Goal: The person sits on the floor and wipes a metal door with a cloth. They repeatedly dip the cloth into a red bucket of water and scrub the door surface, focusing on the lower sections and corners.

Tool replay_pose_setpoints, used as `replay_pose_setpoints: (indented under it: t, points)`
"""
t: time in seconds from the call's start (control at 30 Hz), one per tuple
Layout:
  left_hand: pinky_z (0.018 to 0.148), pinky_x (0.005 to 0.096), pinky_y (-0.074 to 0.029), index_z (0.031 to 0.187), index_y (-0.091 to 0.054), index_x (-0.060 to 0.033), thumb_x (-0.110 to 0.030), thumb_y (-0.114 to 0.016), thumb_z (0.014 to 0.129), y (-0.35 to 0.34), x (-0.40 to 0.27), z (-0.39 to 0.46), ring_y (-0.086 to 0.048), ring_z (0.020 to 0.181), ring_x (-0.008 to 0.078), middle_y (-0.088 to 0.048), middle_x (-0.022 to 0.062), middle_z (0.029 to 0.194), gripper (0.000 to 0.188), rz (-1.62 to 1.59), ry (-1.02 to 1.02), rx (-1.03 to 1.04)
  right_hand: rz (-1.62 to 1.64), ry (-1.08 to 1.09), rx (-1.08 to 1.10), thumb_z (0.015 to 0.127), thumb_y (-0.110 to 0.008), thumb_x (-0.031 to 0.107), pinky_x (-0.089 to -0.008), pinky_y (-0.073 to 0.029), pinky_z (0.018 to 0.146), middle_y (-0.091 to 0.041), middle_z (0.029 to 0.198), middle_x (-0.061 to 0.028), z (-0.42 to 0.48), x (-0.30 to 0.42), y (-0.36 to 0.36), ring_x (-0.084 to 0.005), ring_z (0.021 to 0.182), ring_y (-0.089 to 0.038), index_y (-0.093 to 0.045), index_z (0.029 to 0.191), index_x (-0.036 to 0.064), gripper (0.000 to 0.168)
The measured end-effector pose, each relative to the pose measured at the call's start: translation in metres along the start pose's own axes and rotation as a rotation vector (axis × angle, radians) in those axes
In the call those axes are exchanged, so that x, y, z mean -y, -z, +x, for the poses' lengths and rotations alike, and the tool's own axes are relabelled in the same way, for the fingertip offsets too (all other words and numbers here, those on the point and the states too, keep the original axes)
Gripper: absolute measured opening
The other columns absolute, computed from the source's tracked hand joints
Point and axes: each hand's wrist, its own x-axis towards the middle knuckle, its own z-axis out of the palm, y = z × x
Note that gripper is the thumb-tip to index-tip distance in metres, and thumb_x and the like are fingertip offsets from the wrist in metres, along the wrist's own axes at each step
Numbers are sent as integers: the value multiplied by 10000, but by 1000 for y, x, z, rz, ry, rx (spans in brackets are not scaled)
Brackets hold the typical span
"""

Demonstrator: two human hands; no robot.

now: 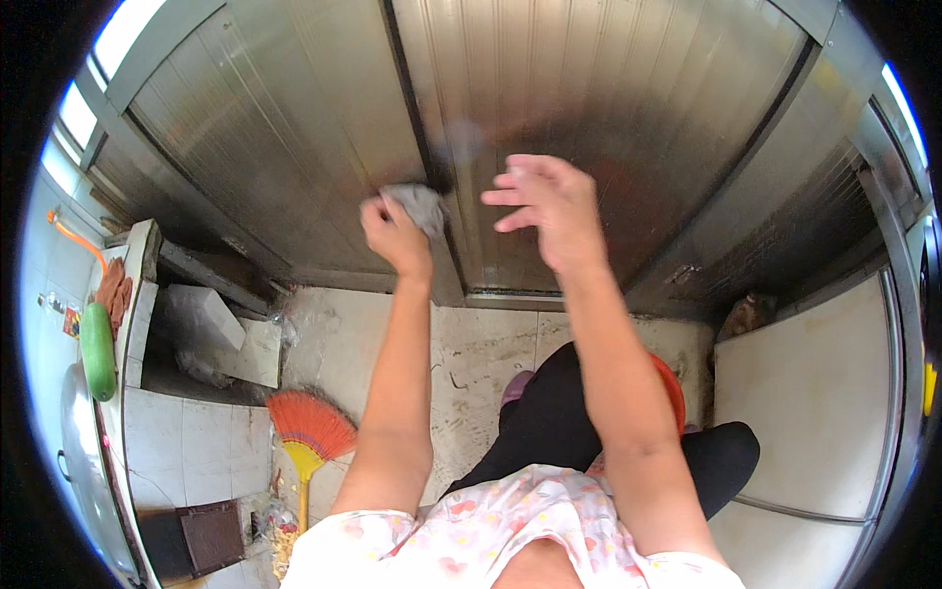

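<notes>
A grey cloth (418, 208) is bunched in my left hand (395, 234), in front of the metal-framed panel door (309, 147) near its dark vertical seam. Whether the cloth presses on the door or hovers just off it, I cannot tell. My right hand (552, 202) is raised before the ribbed right-hand panel (625, 96), its fingers spread and holding nothing. Both hands are slightly blurred. Below them is the foot of the door and a stained tile floor (478, 368).
To the left, a tiled counter (176, 442) bears a green gourd (98, 352), a brown glove (114, 294) and a large metal lid (88, 464). An orange-and-yellow broom (313, 427) stands beside it. At right is a white refrigerator (802, 397). A red bucket-like object (670, 394) shows behind my right arm.
</notes>
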Motion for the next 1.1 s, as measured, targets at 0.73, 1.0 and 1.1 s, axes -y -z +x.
replay_pose_setpoints:
  t: [0.73,1.0,1.1]
  points:
    - [749,416,-465,897,-549,74,-196,-510,958,5,113,-78,-562,760,327,-600,221,853,279,329,-35,263,-1315,-878,-352,773,-761,238,-601,-372,1028,-52,1560,-262,-301,-259,300,-447,1410,-217,-186,1519,225,942]
    - [771,347,-457,890,-574,40,-155,-542,963,8,36,16,-520,793,209,-577,106,835,211,144,-316,236,-1472,-681,-268,707,-747,61,-591,-300,1095,-47,1585,-223,-248,-263,309,-463,1427,-183,-319,1470,173,883]
    - [783,351,-470,880,-616,30,-206,-605,942,5,-76,50,-563,796,214,-642,112,880,244,64,-351,120,-1526,-480,-257,693,-666,-10,-525,-320,1105,-208,1543,-229,-257,-305,343,-462,1404,-240,-482,1322,61,659]
